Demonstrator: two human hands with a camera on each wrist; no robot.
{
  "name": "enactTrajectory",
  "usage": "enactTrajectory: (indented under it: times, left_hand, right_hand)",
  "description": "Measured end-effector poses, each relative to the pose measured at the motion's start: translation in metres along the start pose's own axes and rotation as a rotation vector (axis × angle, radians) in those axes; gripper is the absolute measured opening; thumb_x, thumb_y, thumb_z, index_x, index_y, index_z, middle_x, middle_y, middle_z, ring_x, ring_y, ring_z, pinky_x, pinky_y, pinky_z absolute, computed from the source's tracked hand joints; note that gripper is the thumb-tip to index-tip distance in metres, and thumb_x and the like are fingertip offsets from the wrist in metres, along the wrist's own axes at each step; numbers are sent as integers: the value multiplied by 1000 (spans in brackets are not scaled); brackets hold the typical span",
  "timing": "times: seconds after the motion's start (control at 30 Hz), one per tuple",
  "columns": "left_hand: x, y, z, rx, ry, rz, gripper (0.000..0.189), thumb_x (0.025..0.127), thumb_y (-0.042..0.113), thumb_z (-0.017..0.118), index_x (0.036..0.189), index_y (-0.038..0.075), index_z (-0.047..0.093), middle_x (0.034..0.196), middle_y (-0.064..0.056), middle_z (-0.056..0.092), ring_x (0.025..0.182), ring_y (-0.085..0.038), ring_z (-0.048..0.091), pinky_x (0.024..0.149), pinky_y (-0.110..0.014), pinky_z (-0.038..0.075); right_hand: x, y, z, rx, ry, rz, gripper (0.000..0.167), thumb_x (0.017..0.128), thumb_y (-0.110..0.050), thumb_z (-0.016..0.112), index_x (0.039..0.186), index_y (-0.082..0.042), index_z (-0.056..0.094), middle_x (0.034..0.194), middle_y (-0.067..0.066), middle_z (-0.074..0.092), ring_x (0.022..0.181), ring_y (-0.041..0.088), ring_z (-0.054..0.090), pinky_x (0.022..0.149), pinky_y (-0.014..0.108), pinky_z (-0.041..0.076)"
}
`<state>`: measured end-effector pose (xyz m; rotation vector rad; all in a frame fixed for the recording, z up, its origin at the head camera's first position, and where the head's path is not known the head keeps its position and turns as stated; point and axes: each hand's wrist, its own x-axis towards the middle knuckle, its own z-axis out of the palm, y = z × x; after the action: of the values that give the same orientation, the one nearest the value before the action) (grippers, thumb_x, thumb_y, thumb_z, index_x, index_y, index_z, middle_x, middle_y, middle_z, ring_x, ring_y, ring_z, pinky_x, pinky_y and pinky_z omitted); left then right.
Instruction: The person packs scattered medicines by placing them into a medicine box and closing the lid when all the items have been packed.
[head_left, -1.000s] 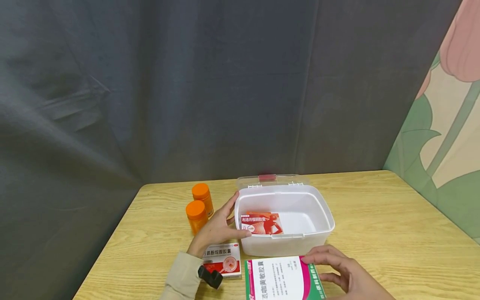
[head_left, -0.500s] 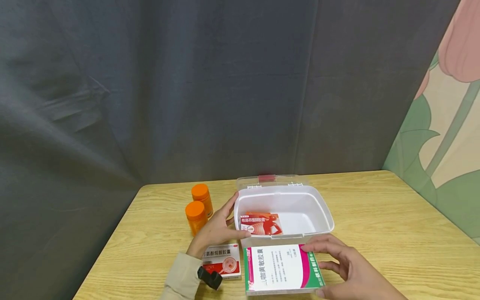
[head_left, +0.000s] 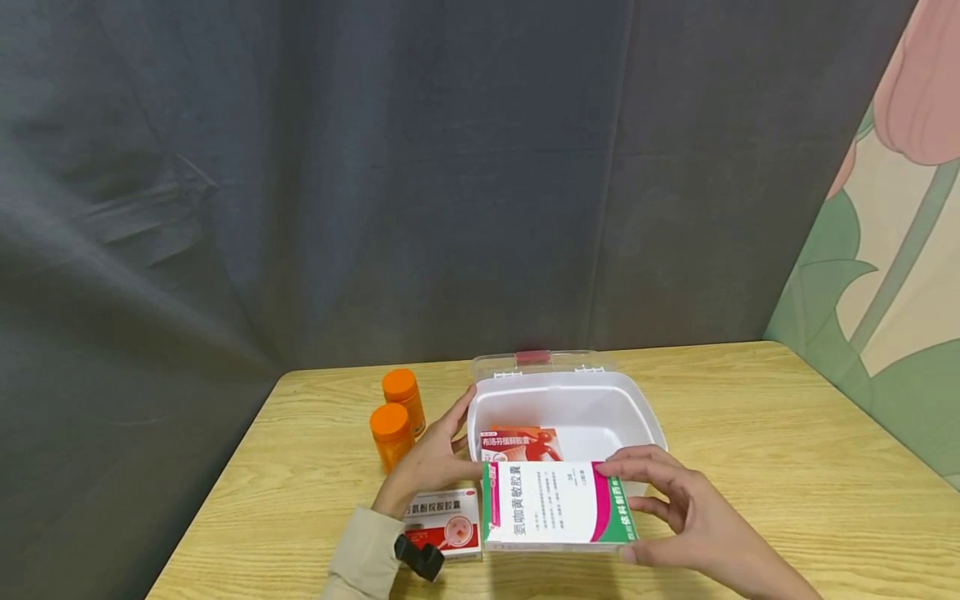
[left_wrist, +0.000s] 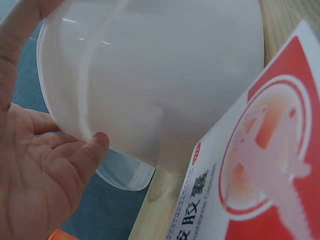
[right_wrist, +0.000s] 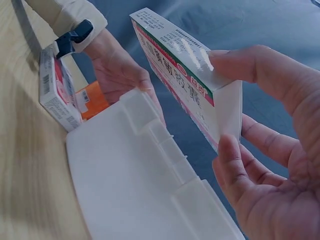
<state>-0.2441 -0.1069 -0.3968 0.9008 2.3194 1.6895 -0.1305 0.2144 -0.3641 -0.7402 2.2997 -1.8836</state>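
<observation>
My right hand (head_left: 686, 508) pinches a green, white and magenta medicine box (head_left: 558, 507) by its right end, thumb on the near edge and fingers on the far one. This box hangs flat over the front rim of a white plastic storage box (head_left: 585, 402). Around the storage box's left side, my left hand (head_left: 431, 467) holds the rim, thumb toward the front and fingers along the outer wall (left_wrist: 165, 85). Inside lies a red medicine box (head_left: 521, 443), its lower part hidden by the held one. A red-and-white medicine box (head_left: 442, 529) lies beneath my left wrist.
Two orange bottles (head_left: 393, 442) stand on the wooden table (head_left: 300, 500), left of my left hand. The storage box's clear lid (head_left: 491, 365) is folded back behind it. A dark curtain (head_left: 450, 183) hangs along the back, and a flower-painted wall (head_left: 900, 333) borders the right.
My right hand has lifted the green-and-white medicine box up and forward, from in front of the storage box to over its front rim. My left hand has stayed in place.
</observation>
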Motion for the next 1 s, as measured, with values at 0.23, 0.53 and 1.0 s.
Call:
enactTrajectory:
  times: [0.23, 0.53, 1.0]
  left_hand:
    - [0, 1, -1, -6, -1, -3, 106, 77, 4, 79, 157, 15, 10, 161, 0, 13, 144, -23, 18, 107, -40, 33]
    - [0, 0, -1, 4, 10, -21, 107, 76, 4, 80, 157, 17, 11, 160, -1, 15, 144, -21, 19, 107, -40, 33]
    - [0, -1, -1, -3, 8, -18, 107, 75, 4, 80, 157, 13, 12, 161, 0, 12, 144, -20, 18, 108, -41, 31]
  right_hand:
    - [9, 3, -4, -2, -11, -137, 63, 71, 5, 80, 129, -3, 57, 131, 17, 45, 115, 18, 51, 91, 27, 50]
    - [19, 4, -7, 15, -20, -205, 63, 71, 11, 77, 130, 1, 56, 131, 18, 44, 116, 18, 50, 92, 26, 49]
    - [35, 0, -14, 11, 11, -168, 61, 72, 8, 78, 129, 0, 57, 130, 19, 44, 116, 18, 51, 94, 26, 48]
